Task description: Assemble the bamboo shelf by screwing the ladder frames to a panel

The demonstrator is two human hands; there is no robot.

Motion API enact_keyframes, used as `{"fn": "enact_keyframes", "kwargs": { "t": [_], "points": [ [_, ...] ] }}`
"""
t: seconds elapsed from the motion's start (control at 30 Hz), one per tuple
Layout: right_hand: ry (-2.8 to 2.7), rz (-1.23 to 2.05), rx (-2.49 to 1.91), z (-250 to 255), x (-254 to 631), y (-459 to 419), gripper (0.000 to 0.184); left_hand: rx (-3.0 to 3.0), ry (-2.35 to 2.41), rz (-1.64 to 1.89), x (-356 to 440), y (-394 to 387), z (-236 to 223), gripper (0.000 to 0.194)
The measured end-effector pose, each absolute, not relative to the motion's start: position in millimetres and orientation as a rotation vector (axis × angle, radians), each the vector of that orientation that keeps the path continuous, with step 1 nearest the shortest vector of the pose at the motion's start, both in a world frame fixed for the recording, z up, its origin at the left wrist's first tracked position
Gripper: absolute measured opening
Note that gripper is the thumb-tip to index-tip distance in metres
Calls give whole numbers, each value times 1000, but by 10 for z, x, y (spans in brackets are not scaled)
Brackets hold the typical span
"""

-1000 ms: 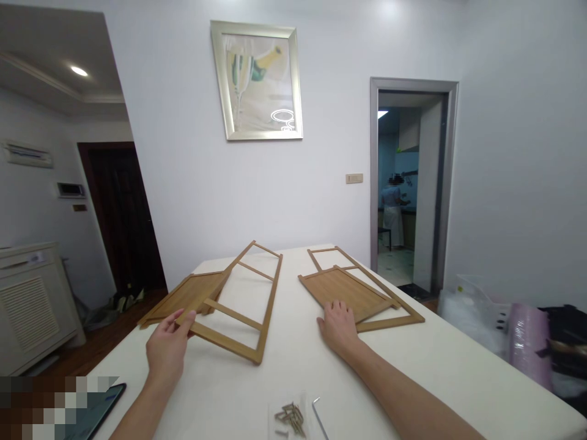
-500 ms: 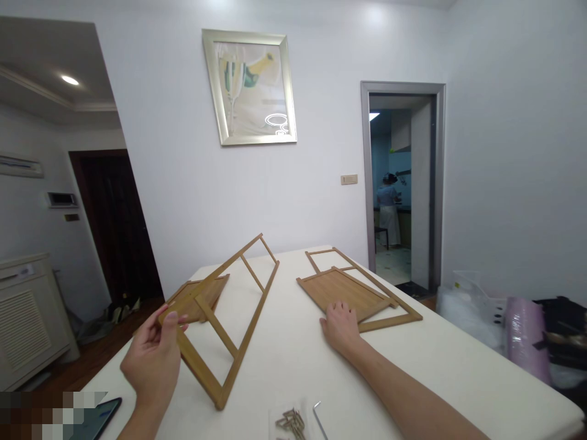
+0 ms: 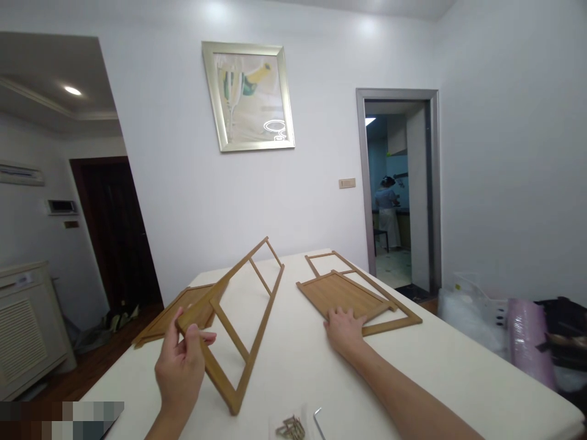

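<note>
My left hand point(image 3: 181, 365) grips the near corner of a ladder-like bamboo frame point(image 3: 254, 297) and holds it tilted up on its long edge on the white table point(image 3: 321, 373). My right hand point(image 3: 343, 330) lies flat, fingers spread, on the table against the near edge of a bamboo panel point(image 3: 342, 294). That panel rests on a second ladder frame point(image 3: 385, 305). Another bamboo panel point(image 3: 169, 315) lies flat at the table's left edge, behind the raised frame.
A small bag of screws point(image 3: 290, 427) and an Allen key point(image 3: 318, 421) lie at the near table edge. A person point(image 3: 387, 211) stands in the room beyond the doorway. Plastic bags and a purple roll point(image 3: 527, 342) sit at the right.
My left hand has lifted the ladder frame from lying nearly flat to standing tilted on its edge and has moved right. My right hand has stayed on the panel. The phone left the view.
</note>
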State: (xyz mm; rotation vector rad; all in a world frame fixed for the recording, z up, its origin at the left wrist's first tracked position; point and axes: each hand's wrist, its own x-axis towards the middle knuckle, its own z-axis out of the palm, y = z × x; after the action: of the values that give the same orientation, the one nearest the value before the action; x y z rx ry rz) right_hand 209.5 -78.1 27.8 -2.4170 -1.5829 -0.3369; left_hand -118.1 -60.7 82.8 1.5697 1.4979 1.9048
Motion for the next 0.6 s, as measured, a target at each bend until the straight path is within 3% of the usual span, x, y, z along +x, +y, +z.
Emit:
{"fn": "enact_keyframes", "kwargs": {
  "t": [0.33, 0.6],
  "points": [
    [-1631, -600, -2377, 323, 1957, -763, 31, 1566, 1476, 2075, -1283, -625, 972, 47],
    [-1684, -863, -2160, 877, 2153, -908, 37, 1611, 1454, 2075, -1241, -570, 902, 51]
  ]
}}
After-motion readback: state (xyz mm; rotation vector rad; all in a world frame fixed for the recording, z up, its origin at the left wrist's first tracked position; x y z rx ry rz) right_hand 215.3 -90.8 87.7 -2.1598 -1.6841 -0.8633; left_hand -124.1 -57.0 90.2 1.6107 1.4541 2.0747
